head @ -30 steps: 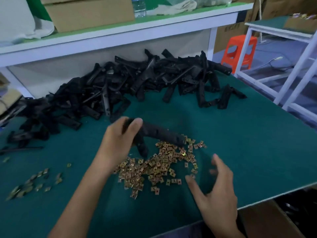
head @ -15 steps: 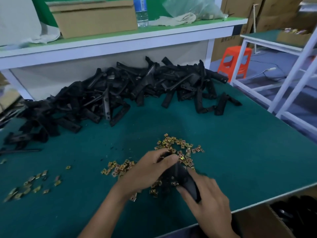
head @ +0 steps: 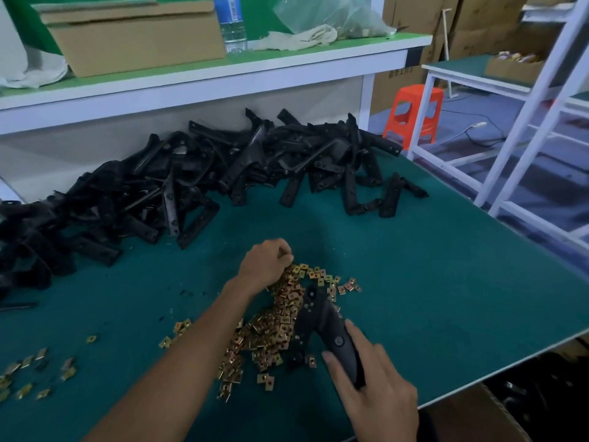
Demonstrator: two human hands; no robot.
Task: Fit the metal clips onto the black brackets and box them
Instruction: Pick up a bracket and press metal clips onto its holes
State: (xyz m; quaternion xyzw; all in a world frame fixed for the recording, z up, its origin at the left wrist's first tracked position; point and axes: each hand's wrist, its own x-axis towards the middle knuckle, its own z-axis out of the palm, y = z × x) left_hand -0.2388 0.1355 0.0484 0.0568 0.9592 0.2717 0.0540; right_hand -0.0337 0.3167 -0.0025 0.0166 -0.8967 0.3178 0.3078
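Now the black bracket is sitting in the right hand, having passed over from the left within the last second. The right fingers are curling round its near end while its far end is lying on the pile of metal clips. The left hand, freed, is digging curled fingertips into the pile's far edge, probably picking a clip to fit, though whether it is holding one I cannot tell.

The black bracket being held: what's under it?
Under the black bracket, the heap of metal clips shows; the right hand hides whatever is under its near end.
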